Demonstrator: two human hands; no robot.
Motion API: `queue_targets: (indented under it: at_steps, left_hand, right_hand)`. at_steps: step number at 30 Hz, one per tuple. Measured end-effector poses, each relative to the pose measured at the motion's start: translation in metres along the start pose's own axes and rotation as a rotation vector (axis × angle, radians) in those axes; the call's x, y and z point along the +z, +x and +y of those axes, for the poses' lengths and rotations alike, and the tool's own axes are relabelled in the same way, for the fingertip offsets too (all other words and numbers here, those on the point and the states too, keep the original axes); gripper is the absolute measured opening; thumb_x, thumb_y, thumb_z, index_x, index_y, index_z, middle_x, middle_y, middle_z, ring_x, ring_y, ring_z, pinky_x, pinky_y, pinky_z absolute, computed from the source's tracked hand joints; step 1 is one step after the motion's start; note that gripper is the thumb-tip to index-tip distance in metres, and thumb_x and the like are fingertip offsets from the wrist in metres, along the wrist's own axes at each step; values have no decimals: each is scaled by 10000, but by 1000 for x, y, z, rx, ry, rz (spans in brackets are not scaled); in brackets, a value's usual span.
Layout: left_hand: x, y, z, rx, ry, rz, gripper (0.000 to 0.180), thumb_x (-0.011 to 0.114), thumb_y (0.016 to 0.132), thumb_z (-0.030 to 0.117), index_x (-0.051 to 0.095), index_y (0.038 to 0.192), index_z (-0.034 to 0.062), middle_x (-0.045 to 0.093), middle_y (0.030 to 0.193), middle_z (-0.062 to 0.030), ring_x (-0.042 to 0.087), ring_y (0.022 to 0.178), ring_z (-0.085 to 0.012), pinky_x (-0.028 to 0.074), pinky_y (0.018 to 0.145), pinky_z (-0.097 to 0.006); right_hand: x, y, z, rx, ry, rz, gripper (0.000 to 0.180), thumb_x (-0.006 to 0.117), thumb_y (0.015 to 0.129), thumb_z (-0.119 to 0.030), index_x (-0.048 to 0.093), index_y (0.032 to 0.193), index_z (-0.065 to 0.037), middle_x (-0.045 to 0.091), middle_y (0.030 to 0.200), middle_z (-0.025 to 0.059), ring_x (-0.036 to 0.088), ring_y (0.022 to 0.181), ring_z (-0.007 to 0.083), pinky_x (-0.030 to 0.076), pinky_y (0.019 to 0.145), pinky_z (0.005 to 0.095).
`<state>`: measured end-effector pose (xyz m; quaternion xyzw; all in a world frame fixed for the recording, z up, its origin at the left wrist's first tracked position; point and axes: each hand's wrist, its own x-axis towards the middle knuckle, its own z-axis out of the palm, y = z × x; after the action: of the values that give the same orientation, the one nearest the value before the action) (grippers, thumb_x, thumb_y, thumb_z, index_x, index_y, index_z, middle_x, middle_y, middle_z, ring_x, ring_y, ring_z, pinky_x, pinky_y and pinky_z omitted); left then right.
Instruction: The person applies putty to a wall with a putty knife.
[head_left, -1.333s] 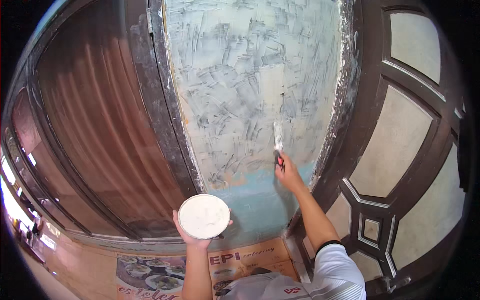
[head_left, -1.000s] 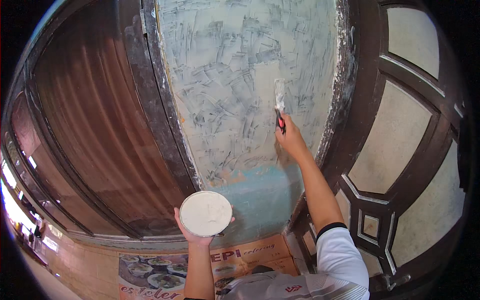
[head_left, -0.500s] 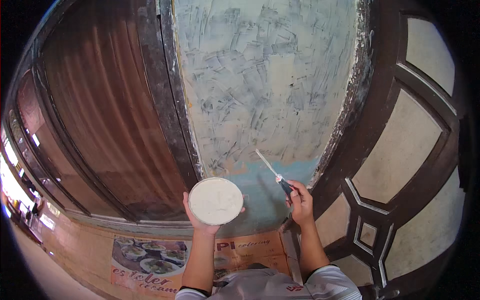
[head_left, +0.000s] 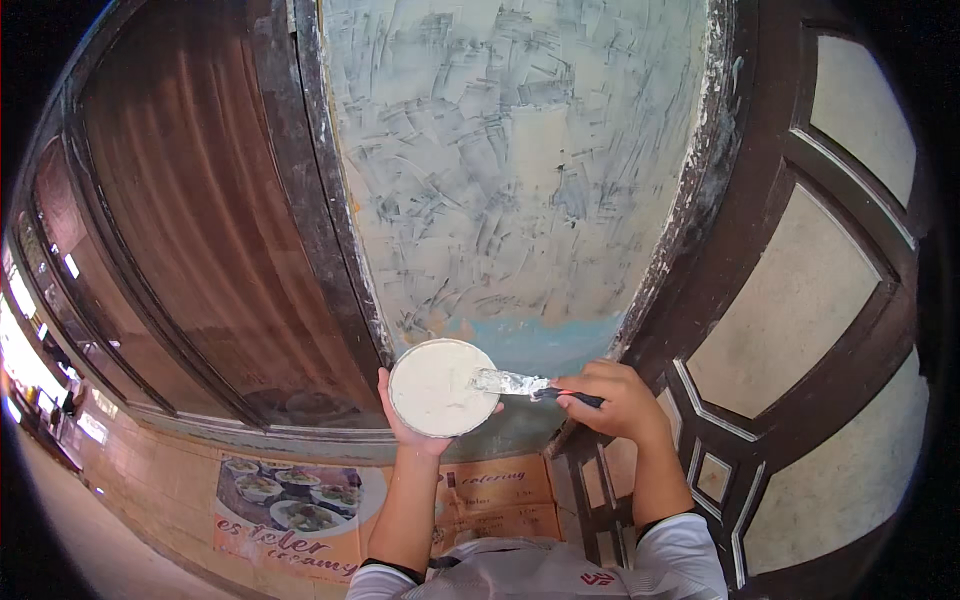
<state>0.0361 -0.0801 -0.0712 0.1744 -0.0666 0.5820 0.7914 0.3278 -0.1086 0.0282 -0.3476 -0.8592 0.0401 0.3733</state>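
Note:
My left hand (head_left: pixel 410 425) holds up a round white container (head_left: pixel 438 388) full of white putty, its open face toward me. My right hand (head_left: pixel 625 400) grips the dark handle of a putty knife (head_left: pixel 515 383). The knife's blade lies sideways with its tip over the right rim of the container and carries white putty. In front of both hands rises a narrow wall strip (head_left: pixel 510 170), pale blue and covered with criss-cross strokes of whitish putty. A bare blue band (head_left: pixel 545 335) shows at the strip's foot, just above the container.
A brown wooden door panel (head_left: pixel 190 220) with a dark frame stands left of the wall strip. A dark door with pale glass panes (head_left: pixel 790 300) stands to the right. A printed poster with pictures of food bowls (head_left: pixel 300 505) lies on the floor below.
My right hand came down from the wall, where it was spreading putty, and brought the knife to the container. My left hand raised the container slightly toward it.

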Motion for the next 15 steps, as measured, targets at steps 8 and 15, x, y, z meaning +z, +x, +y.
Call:
queue_targets:
  at_steps: [8, 15]
  left_hand:
    - [12, -7, -31, -18, -176, 63, 1042, 424, 894, 842, 322, 1620, 101, 323, 1643, -272, 353, 1443, -593, 290, 1023, -900]
    - [8, -6, -53, -35, -15, -28, 1076, 445, 872, 856, 324, 1613, 85, 349, 1617, -295, 366, 1398, -652, 313, 1040, -872]
  right_hand:
    - [-38, -5, 5, 15, 68, -37, 190, 800, 836, -167, 827, 1012, -101, 664, 728, 86, 631, 670, 275, 513, 633, 383]
    - [-51, -21, 25, 125, 329, 87, 202, 769, 908, -174, 800, 1064, -51, 700, 763, 113, 640, 626, 209, 499, 615, 335]
